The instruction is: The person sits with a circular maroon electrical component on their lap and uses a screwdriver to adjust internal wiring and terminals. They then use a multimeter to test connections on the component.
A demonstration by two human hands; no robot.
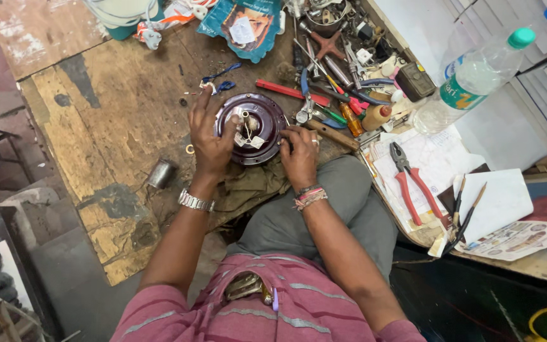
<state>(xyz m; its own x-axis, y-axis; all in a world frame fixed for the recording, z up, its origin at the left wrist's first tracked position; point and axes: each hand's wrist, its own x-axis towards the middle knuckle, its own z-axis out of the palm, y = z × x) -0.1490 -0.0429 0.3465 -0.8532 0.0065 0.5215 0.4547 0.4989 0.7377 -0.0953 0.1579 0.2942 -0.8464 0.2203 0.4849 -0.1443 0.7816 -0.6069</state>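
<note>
Small metal cylinder (pixel 160 173) on worn wooden board (pixel 115 120). Left hand (pixel 210 136), fingers spread, gripping round maroon motor housing (pixel 267 117) at board's near edge; right hand (pixel 299 155) clasping its other rim. Red-handled pliers (pixel 411 180) on papers, far right.

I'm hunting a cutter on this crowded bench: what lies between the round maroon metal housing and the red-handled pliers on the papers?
In the head view, between the round maroon metal housing and the red-handled pliers lies a wooden-handled tool.
</note>
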